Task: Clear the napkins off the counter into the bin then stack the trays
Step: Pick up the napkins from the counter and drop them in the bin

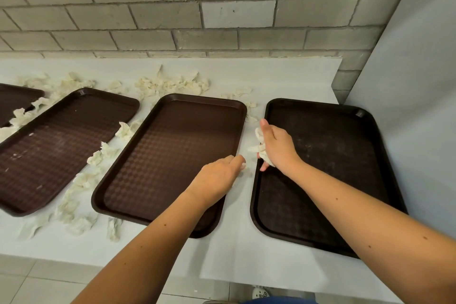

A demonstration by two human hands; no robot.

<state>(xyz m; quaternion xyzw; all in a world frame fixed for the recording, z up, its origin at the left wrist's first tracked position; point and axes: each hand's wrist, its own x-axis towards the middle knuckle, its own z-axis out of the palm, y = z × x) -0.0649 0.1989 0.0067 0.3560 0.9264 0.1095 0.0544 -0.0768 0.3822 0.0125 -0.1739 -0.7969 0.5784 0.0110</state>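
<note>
White and crumpled, a paper napkin wad (261,147) sits in the right hand (276,148), whose fingers curl round it and hold it just above the strip of pale counter (271,76) between two dark brown rectangular plastic trays. The wad lies along the palm, its long axis running from the thumb down past the little finger, roughly toward the wall. The hand hovers over the left rim of the right tray (333,180). Just beside it, the left hand (218,176) reaches across the right edge of the middle tray (172,155), fingers bent, tips at a small white scrap (243,166) on the counter; whether they pinch it cannot be told. Both trays run lengthwise toward the grey brick wall (197,7), the middle one slanting right. Loose napkins (172,84) lie behind and left of the middle tray, around a third tray (61,140).
</note>
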